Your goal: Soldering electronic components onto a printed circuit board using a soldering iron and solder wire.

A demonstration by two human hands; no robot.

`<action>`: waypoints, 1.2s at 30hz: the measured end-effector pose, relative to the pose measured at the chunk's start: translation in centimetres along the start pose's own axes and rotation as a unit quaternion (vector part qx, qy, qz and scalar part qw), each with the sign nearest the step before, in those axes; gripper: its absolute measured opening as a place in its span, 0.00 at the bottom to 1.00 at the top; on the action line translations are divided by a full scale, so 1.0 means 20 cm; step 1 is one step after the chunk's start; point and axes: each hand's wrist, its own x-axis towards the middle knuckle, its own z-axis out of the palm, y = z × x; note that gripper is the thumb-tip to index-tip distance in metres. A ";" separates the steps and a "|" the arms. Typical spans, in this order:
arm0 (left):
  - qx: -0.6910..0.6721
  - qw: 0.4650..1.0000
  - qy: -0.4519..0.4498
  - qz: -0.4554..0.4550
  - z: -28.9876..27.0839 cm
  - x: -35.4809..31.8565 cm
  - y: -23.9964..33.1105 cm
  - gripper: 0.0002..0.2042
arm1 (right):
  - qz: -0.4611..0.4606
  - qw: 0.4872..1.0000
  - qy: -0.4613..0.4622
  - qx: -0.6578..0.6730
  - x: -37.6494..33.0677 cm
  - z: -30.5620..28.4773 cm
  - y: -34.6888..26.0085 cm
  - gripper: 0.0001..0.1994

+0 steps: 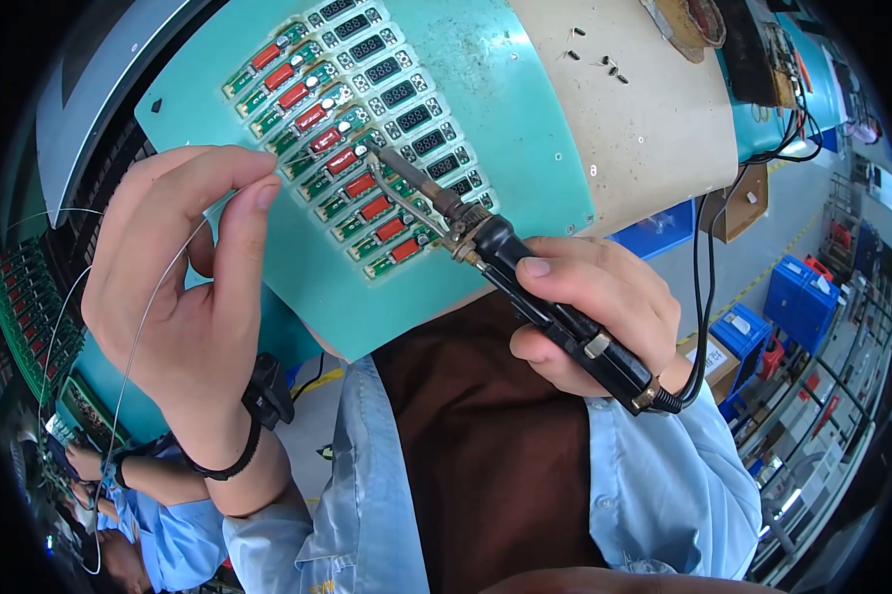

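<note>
My left hand [174, 267] pinches a thin length of solder wire [141, 327] between thumb and forefinger, just left of the boards. The wire's tail loops down past my wrist. In my right hand [614, 297] is a soldering iron [502, 247] with a black handle and a thin metal guide tube beside its shaft. Its tip points up-left, over the middle of a panel of joined circuit boards [398, 94]. Each board carries a red block component [358, 186] and a small dark digit display [429, 141]. Whether the tip touches a joint I cannot tell.
Under the panel lies a teal mat [535, 168], with a beige sheet [654, 129] to its right. Several small black components [605, 60] lie there. The iron's black cable [708, 238] hangs at right. More green boards [30, 307] and a co-worker's blue sleeve [174, 535] are at left.
</note>
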 end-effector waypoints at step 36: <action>0.000 1.000 -0.003 0.003 0.00 -0.04 0.03 0.07 | 0.008 0.997 0.078 0.016 -0.06 0.01 -0.02 0.21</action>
